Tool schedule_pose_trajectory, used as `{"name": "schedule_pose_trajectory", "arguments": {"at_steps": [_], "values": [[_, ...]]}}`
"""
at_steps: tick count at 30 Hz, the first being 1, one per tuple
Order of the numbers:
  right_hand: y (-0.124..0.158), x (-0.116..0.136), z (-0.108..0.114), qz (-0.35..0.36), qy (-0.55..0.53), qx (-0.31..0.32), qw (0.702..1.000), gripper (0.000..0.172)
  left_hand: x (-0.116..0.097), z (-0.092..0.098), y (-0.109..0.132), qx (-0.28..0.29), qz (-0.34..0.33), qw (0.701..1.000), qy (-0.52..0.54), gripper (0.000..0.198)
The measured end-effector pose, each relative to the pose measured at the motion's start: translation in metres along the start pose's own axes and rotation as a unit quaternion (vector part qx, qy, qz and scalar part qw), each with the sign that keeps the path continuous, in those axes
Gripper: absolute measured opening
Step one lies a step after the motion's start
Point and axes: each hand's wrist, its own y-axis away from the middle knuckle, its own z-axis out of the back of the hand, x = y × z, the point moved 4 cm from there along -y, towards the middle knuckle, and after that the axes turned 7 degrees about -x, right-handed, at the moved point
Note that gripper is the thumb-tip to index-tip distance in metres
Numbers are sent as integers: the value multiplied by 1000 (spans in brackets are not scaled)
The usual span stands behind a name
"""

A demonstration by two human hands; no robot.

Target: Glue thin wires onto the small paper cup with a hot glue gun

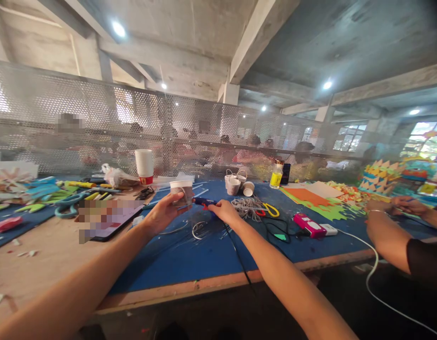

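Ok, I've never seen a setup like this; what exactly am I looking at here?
There's no machine: it's one picture from a camera worn on a person's head, facing forward and down. The two bare forearms reaching in are the wearer's. The left hand has a white paper cup with a greyish-brown wrap in its grip; the right hand holds a dark blue handheld tool near it. On the blue tabletop lie a tangle of grey cord and a bright pink device. Beyond, to the left, stands a tall stack of white paper cups. The arms far right belong to someone else.
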Motion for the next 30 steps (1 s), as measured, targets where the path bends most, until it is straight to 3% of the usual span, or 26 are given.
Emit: {"name": "schedule_pose_trajectory", "arguments": {"at_steps": [3, 5, 10, 12, 15, 22, 30], "values": [[1, -1, -9, -77, -209, 30, 974, 32, 0, 0, 1, 23, 17, 1000, 11, 29], [2, 0, -13, -90, -271, 35, 958, 32, 1, 1, 1, 38, 20, 999, 14, 31], [0, 9, 2, 23, -268, -137, 953, 30, 1, 2, -1, 50, 3, 999, 4, 31], [2, 15, 8, 55, -285, -148, 946, 31, 1, 1, -2, 52, -2, 999, -5, 32], [10, 25, 15, 90, -347, -113, 927, 32, 1, 1, -3, 42, -8, 999, -20, 34], [33, 41, 27, 166, -269, -140, 938, 32, 0, 4, -5, -4, -24, 999, -20, 38], [42, 43, 12, 235, -164, -82, 955, 33, -2, 6, -4, 1, -26, 1000, -4, 38]]}}
